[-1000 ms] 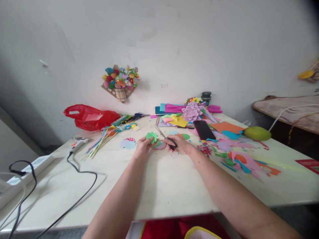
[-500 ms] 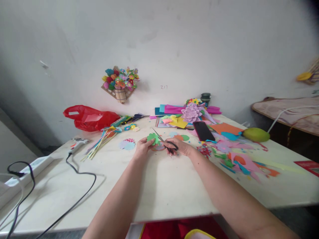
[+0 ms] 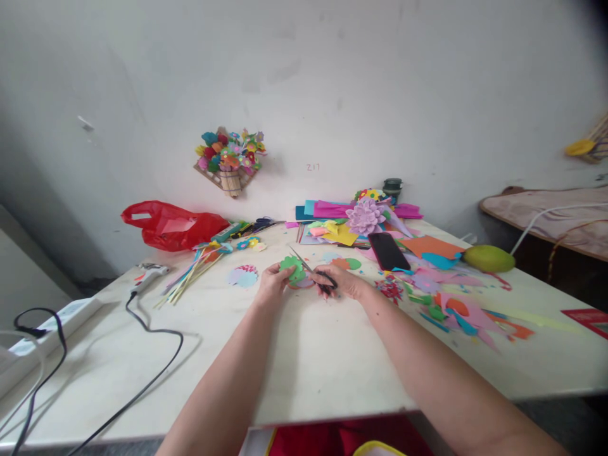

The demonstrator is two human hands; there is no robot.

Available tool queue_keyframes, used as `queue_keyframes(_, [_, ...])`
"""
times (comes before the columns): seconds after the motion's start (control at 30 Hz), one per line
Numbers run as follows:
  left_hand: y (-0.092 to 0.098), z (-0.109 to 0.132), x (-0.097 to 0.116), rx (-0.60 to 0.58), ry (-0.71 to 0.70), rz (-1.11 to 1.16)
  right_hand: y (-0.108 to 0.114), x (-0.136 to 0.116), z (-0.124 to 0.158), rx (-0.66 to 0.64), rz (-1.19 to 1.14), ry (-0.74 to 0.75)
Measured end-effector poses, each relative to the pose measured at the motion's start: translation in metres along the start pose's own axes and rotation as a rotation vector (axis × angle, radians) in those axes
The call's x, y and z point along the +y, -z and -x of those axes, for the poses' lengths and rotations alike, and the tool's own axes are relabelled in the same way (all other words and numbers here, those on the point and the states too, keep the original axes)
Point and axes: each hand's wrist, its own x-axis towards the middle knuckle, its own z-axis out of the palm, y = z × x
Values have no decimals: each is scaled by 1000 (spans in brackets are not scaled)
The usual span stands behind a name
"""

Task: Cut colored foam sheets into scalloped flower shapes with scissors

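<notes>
My left hand (image 3: pixel 272 283) pinches a green flower-shaped foam cutout (image 3: pixel 291 266) just above the white table (image 3: pixel 304 354). My right hand (image 3: pixel 342 280) grips black-handled scissors (image 3: pixel 314 274), whose blades point up and left into the green cutout. Under the two hands lie round orange and lilac foam pieces (image 3: pixel 302 282). Both forearms reach in from the bottom of the view.
Coloured foam scraps (image 3: pixel 456 304) cover the right side. A black phone (image 3: pixel 387 250), a lilac paper flower (image 3: pixel 365 215) and stacked sheets lie behind. A red plastic bag (image 3: pixel 173 223), coloured sticks (image 3: pixel 194 269), a glue gun (image 3: pixel 149 274) with black cable and a green fruit (image 3: pixel 489 258) are around.
The scissors' blades have moved left onto the green cutout, and my left hand has turned the cutout slightly. The view has shifted a little.
</notes>
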Motion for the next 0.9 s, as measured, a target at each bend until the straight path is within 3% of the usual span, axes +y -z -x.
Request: queue_keyframes(0.9, [4,-4,-2,7,-25,46,0,-1,-1,4,-61,-50])
